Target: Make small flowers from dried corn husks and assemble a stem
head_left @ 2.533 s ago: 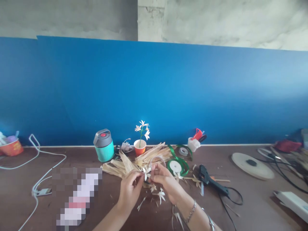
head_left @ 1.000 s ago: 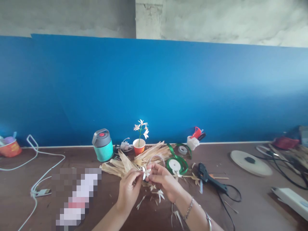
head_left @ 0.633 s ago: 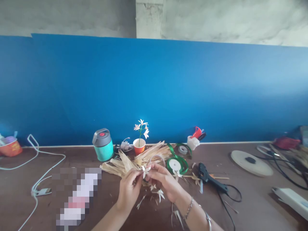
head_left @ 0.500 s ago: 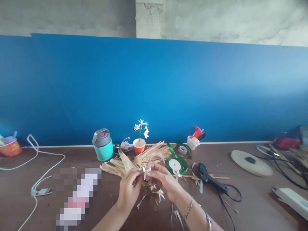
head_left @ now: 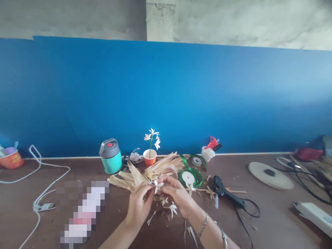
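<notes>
Pinching flower [head_left: 158, 187] above brown tabletop [head_left: 111, 211], blue partition [head_left: 166, 97] behind.

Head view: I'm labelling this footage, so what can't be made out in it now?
All in the head view:
Hidden: where the left hand and right hand pinch the white flower, behind their own fingers.
Hidden: the lower end of the green stem, by the wall of the paper cup.
Cut off: the white box, by the right edge.
Blurred: whatever lies under the pixelated patch.

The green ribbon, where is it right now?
In the head view, the green ribbon lies right of the middle on the table, between the husks and the glue gun, just beyond the right hand.
</notes>
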`<control>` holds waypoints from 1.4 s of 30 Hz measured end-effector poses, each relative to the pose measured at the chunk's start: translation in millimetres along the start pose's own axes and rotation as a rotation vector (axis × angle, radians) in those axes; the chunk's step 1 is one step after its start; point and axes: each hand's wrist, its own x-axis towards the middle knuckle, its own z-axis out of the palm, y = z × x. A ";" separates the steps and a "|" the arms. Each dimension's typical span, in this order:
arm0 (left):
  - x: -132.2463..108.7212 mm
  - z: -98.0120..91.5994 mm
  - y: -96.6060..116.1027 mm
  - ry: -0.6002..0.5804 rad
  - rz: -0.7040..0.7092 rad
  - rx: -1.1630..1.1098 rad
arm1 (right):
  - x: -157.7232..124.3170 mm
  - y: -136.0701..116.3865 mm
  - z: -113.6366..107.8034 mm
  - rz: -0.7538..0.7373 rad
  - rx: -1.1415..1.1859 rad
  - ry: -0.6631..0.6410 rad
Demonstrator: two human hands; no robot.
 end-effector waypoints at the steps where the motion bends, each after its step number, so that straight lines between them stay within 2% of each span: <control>1: 0.1 0.0 0.0 -0.002 0.004 -0.004 | 0.1 0.2 -0.2 -0.003 0.001 -0.005; 17: -1.9 0.0 -2.6 -0.030 0.052 0.044 | -2.2 -4.0 2.9 -0.024 0.031 -0.007; 27: -0.1 0.5 1.3 -0.032 0.021 0.093 | -0.6 -1.4 1.1 -0.033 0.012 0.006; 36: 0.3 -0.1 6.8 -0.007 -0.058 0.015 | 4.2 2.3 -5.6 0.061 0.226 -0.016; 42: 1.2 0.0 10.1 -0.004 -0.086 -0.025 | 4.9 4.1 -7.5 0.157 0.260 -0.028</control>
